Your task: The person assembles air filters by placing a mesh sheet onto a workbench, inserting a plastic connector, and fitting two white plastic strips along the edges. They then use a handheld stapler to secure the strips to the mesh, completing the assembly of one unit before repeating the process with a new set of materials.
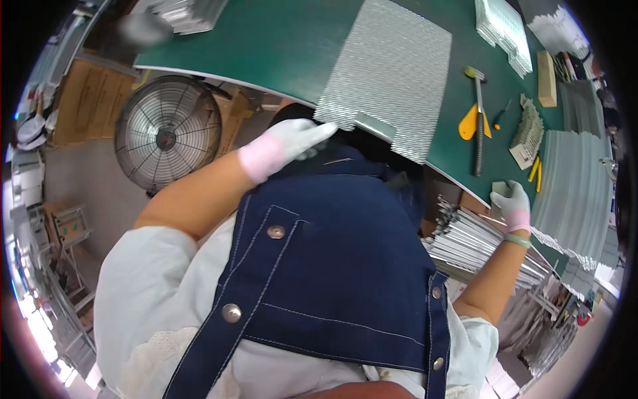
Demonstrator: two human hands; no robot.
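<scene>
A grey ridged metal panel point(392, 66) with a honeycomb-like surface lies on the green table, its near end overhanging the front edge. A notch is cut in that end, and a smooth metal strip point(375, 126) sits in it. My left hand point(299, 139), in a white glove with a pink cuff, is closed on the panel's near left corner; part of its grip is hidden. Off to the right at the table edge, my right hand point(515, 205), gloved the same way, has thumb and fingers around a small pale block point(499, 191).
A hammer point(478, 120) lies right of the panel, over a yellow flat tool point(469, 123), near a small screwdriver point(502, 116). Further right are a ridged piece point(528, 133), yellow-handled pliers point(535, 170) and stacked sheets point(571, 186). A floor fan point(166, 136) stands left; metal strips point(472, 243) lie below the table.
</scene>
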